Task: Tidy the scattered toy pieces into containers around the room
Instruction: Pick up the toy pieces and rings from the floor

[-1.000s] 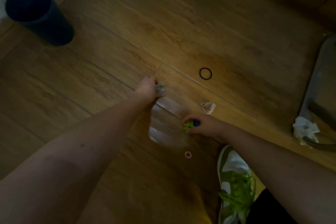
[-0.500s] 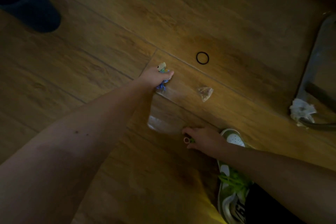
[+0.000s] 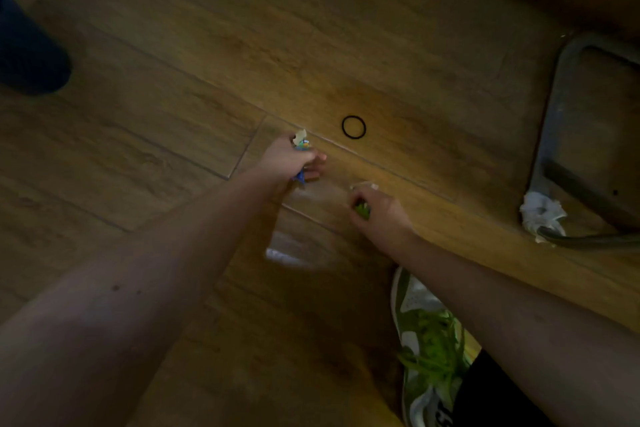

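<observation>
Both arms reach down, left hand [image 3: 289,159] & right hand [image 3: 379,215] w/ fingers curled (each gripping sth small).

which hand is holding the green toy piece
The right hand: a green piece shows in its curled fingers. The left hand grips blue and pale pieces instead.

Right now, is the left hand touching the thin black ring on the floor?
Apart. The head view shows bare wooden floor between the left hand and the thin black ring.

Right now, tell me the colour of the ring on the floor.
Black, seen clearly in the head view: ring.
</observation>
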{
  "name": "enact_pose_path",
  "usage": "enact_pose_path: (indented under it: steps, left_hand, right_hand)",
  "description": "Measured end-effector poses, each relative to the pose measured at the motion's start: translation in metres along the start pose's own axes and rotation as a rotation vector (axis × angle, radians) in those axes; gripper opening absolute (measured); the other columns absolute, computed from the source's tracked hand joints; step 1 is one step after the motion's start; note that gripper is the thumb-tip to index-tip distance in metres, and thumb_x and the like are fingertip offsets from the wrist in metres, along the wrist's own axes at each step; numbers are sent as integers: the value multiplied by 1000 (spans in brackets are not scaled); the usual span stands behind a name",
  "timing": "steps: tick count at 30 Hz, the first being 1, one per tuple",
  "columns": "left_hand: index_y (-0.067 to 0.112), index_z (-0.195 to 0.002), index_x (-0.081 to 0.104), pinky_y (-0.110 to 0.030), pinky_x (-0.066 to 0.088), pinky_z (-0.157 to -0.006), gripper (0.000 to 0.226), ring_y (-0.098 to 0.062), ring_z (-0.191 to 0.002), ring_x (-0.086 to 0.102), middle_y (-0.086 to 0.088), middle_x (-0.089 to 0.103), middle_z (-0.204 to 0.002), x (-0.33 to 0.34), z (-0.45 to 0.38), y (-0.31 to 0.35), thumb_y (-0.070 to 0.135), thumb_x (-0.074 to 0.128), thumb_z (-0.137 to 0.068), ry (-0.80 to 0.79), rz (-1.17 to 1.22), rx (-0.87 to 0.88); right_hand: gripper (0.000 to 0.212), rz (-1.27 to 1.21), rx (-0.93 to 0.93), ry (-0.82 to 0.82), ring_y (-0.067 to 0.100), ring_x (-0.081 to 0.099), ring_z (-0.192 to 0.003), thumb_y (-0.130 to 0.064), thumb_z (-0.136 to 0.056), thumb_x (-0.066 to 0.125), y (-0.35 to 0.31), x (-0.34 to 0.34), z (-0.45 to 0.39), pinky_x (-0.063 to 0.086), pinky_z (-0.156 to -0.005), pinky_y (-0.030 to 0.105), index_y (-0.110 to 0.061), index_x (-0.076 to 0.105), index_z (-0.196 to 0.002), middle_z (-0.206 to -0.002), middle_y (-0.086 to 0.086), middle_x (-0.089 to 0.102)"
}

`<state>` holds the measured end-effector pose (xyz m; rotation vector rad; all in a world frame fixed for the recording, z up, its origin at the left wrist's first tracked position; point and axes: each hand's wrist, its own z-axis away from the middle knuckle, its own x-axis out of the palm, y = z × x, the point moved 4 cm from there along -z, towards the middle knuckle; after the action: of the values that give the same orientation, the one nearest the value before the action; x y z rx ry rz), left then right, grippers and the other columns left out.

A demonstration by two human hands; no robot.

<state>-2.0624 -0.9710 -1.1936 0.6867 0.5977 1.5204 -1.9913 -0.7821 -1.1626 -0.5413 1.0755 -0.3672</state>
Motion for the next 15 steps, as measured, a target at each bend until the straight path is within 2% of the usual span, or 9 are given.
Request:
enact_pose_path:
  steps: [3,5,7,9,10,12,13,15]
  left_hand:
    - [3,-118,50,-29,56,-50,28,-23,-59,64,-24,65,-92,15,-1,8,-4,52,-92,9,-147,67]
    - [7,-120,52,-24,50,-44,28,-23,-53,60,-24,65,-88,26,-2,15,0,48,-93,3,-391,138]
    - [12,-123,53,-22,48,-51,30,-26,-68,65,-19,67,-96,36,-4,22,10,49,-94,-7,-728,231]
    - [21,-133,48,-27,49,-74,39,-26,-96,63,-10,64,-116,45,-9,26,16,49,-95,-5,-988,312]
    - [25,-138,42,-32,49,-82,44,-26,-103,61,-8,62,-122,50,-13,27,18,48,-95,-15,-1052,341]
    - [30,-145,29,-40,51,-87,52,-28,-104,61,-9,62,-122,59,-21,27,23,47,-97,-38,-1135,371]
    - [32,-147,24,-44,53,-85,55,-28,-100,63,-9,63,-119,63,-25,27,25,46,-98,-37,-1179,375]
    - [32,-149,19,-44,56,-75,58,-27,-87,64,-9,64,-111,74,-31,29,27,46,-98,-33,-1249,353]
  right_hand:
    - [9,-53,102,47,13,59,-83,-35,-93,57,12,-26,-13,46,-61,27,-26,55,-91,-92,-5,64]
    - [8,-67,152,26,14,59,-84,-34,-94,54,22,-33,-18,41,-56,25,-26,54,-98,-94,-4,62]
    - [19,-104,198,34,12,58,-81,-32,-95,53,28,-37,-21,38,-54,23,-30,50,-114,-97,-4,62]
    - [40,-70,190,7,8,56,-74,-28,-96,51,27,-34,-22,38,-53,22,-30,42,-135,-93,-5,61]
    - [46,-30,176,-26,11,57,-75,-26,-96,50,25,-28,-22,40,-55,23,-29,38,-140,-96,-2,63]
    - [47,31,165,-100,22,63,-90,-24,-96,48,22,-14,-22,48,-68,28,-28,37,-142,-112,6,65]
    - [44,45,177,-127,26,63,-97,-24,-97,48,21,-8,-22,50,-75,32,-27,39,-140,-118,7,65]
    - [34,62,237,-128,28,63,-101,-27,-98,46,22,-4,-22,51,-77,34,-26,44,-132,-119,7,65]
